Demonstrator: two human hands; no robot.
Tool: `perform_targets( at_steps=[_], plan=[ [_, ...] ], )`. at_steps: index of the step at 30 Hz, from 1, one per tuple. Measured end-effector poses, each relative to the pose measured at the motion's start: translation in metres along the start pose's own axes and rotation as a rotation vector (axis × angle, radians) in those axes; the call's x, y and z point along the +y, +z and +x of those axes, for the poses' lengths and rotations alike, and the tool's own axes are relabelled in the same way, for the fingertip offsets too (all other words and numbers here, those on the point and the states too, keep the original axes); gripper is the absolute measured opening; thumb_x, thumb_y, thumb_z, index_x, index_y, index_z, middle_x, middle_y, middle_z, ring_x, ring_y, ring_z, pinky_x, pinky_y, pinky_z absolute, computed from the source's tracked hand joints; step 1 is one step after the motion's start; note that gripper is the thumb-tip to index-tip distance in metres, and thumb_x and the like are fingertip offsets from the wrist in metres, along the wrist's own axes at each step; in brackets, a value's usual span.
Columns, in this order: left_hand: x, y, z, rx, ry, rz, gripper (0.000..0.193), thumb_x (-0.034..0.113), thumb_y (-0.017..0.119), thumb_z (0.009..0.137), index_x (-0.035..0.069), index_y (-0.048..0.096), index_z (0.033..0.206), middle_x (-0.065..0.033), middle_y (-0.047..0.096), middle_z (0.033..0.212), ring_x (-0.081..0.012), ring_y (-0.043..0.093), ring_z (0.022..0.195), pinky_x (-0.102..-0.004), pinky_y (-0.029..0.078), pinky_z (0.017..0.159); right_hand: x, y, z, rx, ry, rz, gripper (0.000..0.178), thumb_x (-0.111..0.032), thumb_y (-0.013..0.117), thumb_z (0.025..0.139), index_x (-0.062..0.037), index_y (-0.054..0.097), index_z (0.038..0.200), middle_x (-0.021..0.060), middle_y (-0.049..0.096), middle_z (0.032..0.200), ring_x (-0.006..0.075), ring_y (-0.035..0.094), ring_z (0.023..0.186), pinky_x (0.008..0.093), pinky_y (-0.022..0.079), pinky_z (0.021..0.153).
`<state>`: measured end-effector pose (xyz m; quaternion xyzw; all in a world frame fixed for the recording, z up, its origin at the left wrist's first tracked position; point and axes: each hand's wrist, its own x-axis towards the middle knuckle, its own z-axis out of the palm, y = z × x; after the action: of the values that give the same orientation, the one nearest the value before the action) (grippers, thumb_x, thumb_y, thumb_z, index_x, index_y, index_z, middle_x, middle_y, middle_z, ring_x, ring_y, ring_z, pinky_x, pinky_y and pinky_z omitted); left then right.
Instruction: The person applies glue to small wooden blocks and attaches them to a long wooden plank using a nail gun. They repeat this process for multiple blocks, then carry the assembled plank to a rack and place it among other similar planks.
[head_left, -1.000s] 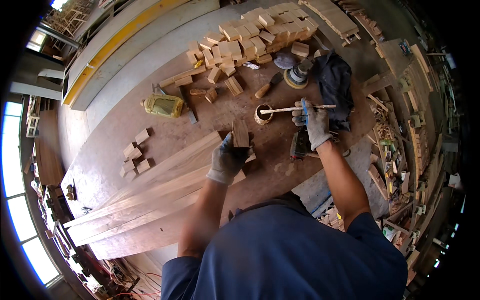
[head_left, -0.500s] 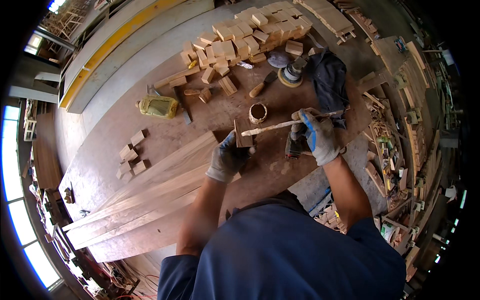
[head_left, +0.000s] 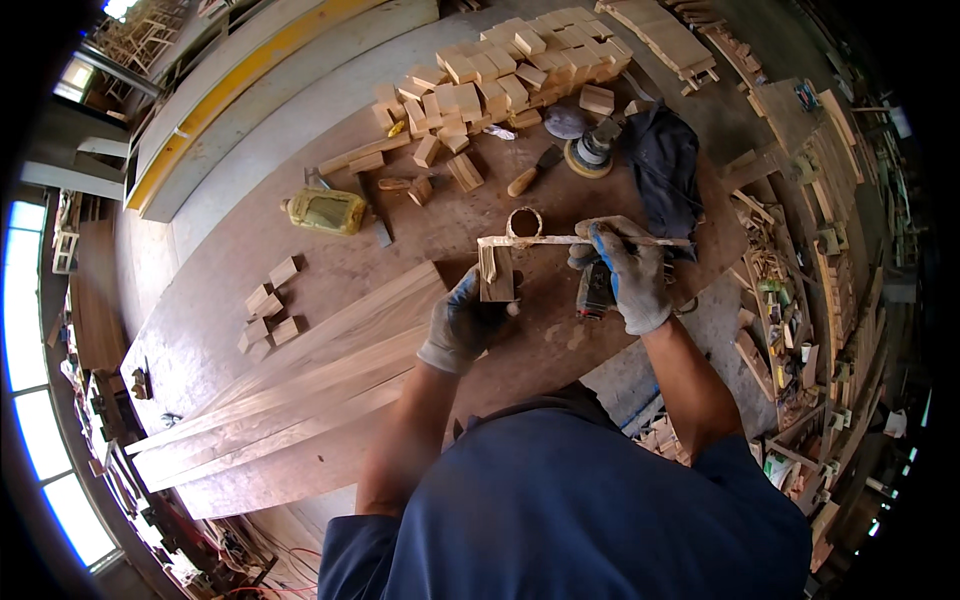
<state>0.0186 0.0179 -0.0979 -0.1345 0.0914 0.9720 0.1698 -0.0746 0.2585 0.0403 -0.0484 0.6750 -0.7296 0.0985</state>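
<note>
My left hand [head_left: 463, 325], in a grey-and-blue work glove, grips a small brown wood block [head_left: 497, 280] upright over the table. Cream-coloured, glue-like streaks run down the block's left side. In my gloved right hand [head_left: 630, 275] is a thin wooden stick [head_left: 560, 240], held nearly level, its pale coated tip resting at the block's top edge. Just behind the stick stands a round cup [head_left: 526, 218] with a crusted rim and dark inside. A black tool [head_left: 595, 291] lies beside my right hand, partly hidden by it.
Long planks [head_left: 330, 365] lie left of my left arm, with several loose blocks [head_left: 263, 302] beyond. Farther back are a bottle of yellowish liquid [head_left: 326, 211], a hammer [head_left: 381, 228], a wooden-handled tool [head_left: 534, 172], a sander [head_left: 590, 150], a dark cloth [head_left: 662, 165] and piled blocks [head_left: 500, 70].
The stick's tip has moved up and left to the block's top edge, and the stick is more level. Pale streaks now show on the block, which has turned slightly.
</note>
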Motion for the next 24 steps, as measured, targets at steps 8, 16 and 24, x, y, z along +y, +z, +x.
perform_targets(
  at_steps=[8, 16, 24],
  plan=[
    [0.002, -0.001, 0.0, -0.037, 0.028, -0.01, 0.047, 0.035, 0.06, 0.11, 0.01, 0.057, 0.15, -0.0217, 0.066, 0.139, -0.0357, 0.068, 0.116, -0.0492, 0.061, 0.094, -0.016, -0.001, -0.022, -0.224, 0.054, -0.134, 0.023, -0.017, 0.062, 0.11, 0.0031, 0.073, 0.111, 0.0096, 0.076, 0.093, 0.0135, 0.073, 0.084, 0.0288, 0.061, 0.075],
    [0.002, 0.002, -0.001, -0.028, 0.043, -0.011, 0.048, 0.034, 0.058, 0.11, 0.007, 0.055, 0.15, -0.0221, 0.066, 0.14, -0.0349, 0.068, 0.116, -0.051, 0.06, 0.094, -0.034, -0.004, -0.021, -0.16, 0.233, -0.113, 0.028, -0.024, 0.064, 0.11, 0.0024, 0.073, 0.109, 0.0078, 0.075, 0.09, 0.0126, 0.073, 0.085, 0.0285, 0.06, 0.069],
    [0.005, 0.013, -0.007, -0.107, 0.068, 0.002, 0.049, 0.034, 0.058, 0.11, 0.006, 0.056, 0.15, -0.0174, 0.066, 0.142, -0.0343, 0.063, 0.128, -0.0522, 0.055, 0.099, -0.019, -0.005, -0.006, -0.075, -0.103, -0.117, 0.024, -0.02, 0.063, 0.111, 0.0021, 0.072, 0.112, 0.0071, 0.075, 0.093, 0.0125, 0.072, 0.085, 0.0285, 0.06, 0.074]
  ],
)
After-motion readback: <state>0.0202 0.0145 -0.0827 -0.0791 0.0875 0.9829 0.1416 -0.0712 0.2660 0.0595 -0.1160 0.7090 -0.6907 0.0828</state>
